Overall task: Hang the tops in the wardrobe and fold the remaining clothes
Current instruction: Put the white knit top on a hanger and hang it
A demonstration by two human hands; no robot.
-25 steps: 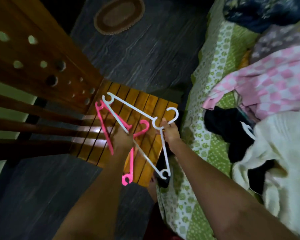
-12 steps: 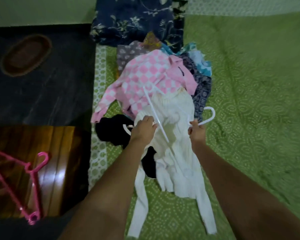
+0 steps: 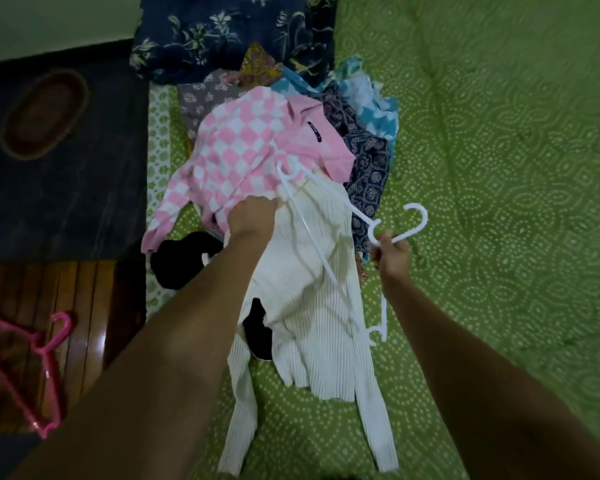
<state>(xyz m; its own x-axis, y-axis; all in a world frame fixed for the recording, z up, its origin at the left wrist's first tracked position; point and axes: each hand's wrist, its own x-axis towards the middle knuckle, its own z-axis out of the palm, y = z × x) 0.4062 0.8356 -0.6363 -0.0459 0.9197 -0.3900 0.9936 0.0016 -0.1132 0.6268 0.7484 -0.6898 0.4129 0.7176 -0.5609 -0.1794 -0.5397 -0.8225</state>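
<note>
A white ribbed long-sleeved top (image 3: 312,306) lies on the green bed cover (image 3: 499,202), lifted at its upper end. My left hand (image 3: 252,216) grips that upper edge of the top. My right hand (image 3: 392,252) holds a white plastic hanger (image 3: 347,206) just below its hook, and the hanger lies slanted over the top. A pink and white checked top (image 3: 236,157) lies behind it on a pile of patterned clothes (image 3: 364,140). A black garment (image 3: 181,259) shows under the white top.
A pink hanger (image 3: 32,355) rests on a wooden slatted stool (image 3: 84,306) at the lower left. A dark floral cloth (image 3: 229,32) lies at the head of the pile. The dark floor with an oval mat (image 3: 44,114) is on the left.
A second ago both hands held hangers over the wooden stool. Now the view has swung to the bed; the white hanger is over the white top, and my left hand has gathered its upper edge.
</note>
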